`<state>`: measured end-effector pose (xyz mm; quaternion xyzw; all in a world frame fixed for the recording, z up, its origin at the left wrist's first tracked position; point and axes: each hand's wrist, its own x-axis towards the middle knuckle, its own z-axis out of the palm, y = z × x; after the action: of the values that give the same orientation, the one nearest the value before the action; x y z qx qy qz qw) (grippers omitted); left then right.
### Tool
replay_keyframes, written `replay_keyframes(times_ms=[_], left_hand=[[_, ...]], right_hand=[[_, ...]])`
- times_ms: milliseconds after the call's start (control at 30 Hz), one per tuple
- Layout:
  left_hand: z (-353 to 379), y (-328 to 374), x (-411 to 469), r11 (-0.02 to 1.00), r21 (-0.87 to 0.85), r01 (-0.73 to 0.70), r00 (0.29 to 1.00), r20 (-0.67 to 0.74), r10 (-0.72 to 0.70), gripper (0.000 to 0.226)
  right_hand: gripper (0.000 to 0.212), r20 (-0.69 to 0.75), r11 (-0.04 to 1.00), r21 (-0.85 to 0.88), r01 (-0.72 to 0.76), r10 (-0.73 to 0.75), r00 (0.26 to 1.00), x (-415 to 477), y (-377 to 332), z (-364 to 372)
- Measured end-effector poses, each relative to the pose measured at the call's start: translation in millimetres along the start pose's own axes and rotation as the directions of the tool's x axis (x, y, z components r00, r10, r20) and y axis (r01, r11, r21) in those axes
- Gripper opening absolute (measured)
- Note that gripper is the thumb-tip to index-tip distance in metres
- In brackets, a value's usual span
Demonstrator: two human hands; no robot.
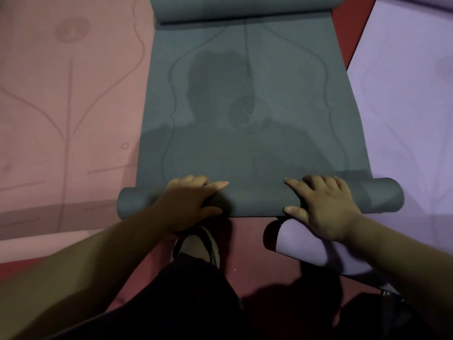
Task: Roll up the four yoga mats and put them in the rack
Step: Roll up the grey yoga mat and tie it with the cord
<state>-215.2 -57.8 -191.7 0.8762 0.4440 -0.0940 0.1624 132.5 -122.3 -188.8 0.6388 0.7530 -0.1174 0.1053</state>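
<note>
Both hands grasp the near roll [382,195] of the green mat [245,82]: left hand [193,202] at about 7 o'clock of the mat, right hand [323,207] at about 5 o'clock, each with fingers curled over the top of the roll and the thumb on its near side. The roll lies crosswise at the mat's 6 o'clock end, and both of its ends stick out past the hands. The rest of the green mat lies flat on the red floor [247,244], running toward 12 o'clock, where the far end [245,8] curls up too (printed guide lines are faintly visible on the flat part). The pink mat [68,94] lies flat at 9 o'clock, its edge touching or under the green one. The lilac mat [404,94] lies flat at 3 o'clock. A lilac roll [306,246] sits under the right wrist at 5 o'clock, just beside the green roll. A shoe [196,244] and dark trousers [196,303] are at 6 o'clock.
</note>
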Motion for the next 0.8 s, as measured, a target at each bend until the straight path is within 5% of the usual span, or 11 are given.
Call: replay_keyframes(times_ms=[300, 567, 800], left_hand=[[15, 9, -10, 0.990, 0.132, 0.050, 0.991, -0.127, -0.033, 0.074], [2, -1, 4, 0.997, 0.052, 0.060, 0.996, -0.067, -0.056, 0.076], [4, 2, 2, 0.995, 0.075, 0.072, 0.985, -0.159, -0.059, 0.075]], right_hand=[[0.095, 0.203, 0.999, 0.022, -0.039, 0.034, 0.979, 17, 2, -22], [0.081, -0.041, 0.999, 0.010, -0.043, 0.044, 0.998, 7, -2, -3], [0.086, 0.080, 0.996, -0.005, -0.085, 0.085, 0.993, 18, -1, -12]])
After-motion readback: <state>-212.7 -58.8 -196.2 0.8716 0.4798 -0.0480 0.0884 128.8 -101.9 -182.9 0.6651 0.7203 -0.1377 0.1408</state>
